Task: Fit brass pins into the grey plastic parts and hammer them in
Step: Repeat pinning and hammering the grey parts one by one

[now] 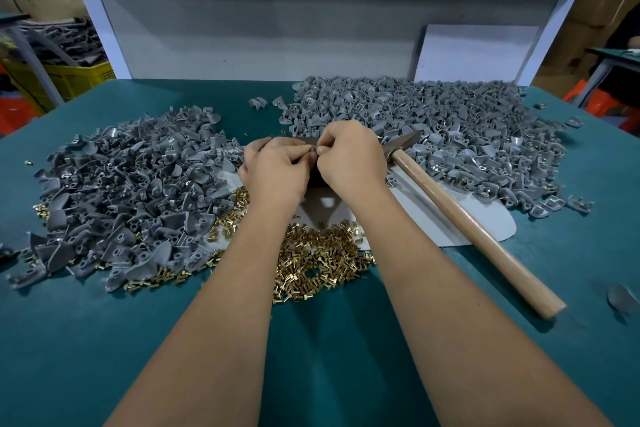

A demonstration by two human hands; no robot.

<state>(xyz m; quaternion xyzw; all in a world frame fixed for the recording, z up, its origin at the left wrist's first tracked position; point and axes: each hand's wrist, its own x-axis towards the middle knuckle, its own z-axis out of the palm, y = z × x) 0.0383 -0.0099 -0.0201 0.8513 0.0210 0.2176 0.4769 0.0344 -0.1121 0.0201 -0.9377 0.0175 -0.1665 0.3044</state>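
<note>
A broad strip of bare green worktop (329,357) was seen nearest the camera, crossed only by the two forearms, with open room left and right of them. A single grey piece (621,298) lay near the right edge. Just beyond the bare strip, a heap of brass pins (318,260) was spread between the forearms, on a pale sheet (485,222). A hammer (478,218) with a wooden handle was laid slantwise to the right, its handle end pointing toward the near right, its metal head resting by the right wrist.

Farther in, the left hand (277,170) and the right hand (349,156) were brought close together above a dark block (317,177), fingertips meeting on something small; a grey plastic part (313,150) appeared to be pinched there, though little of it could be made out. A pile of grey parts (121,191) was heaped to the left, with pins scattered along its near rim, and a larger pile (450,128) reached toward the far right edge.

Behind the worktop a grey back panel (259,24) was framed by white posts, and a white board (474,52) was leant against it. A yellow crate (79,76) was seen beyond the left edge
</note>
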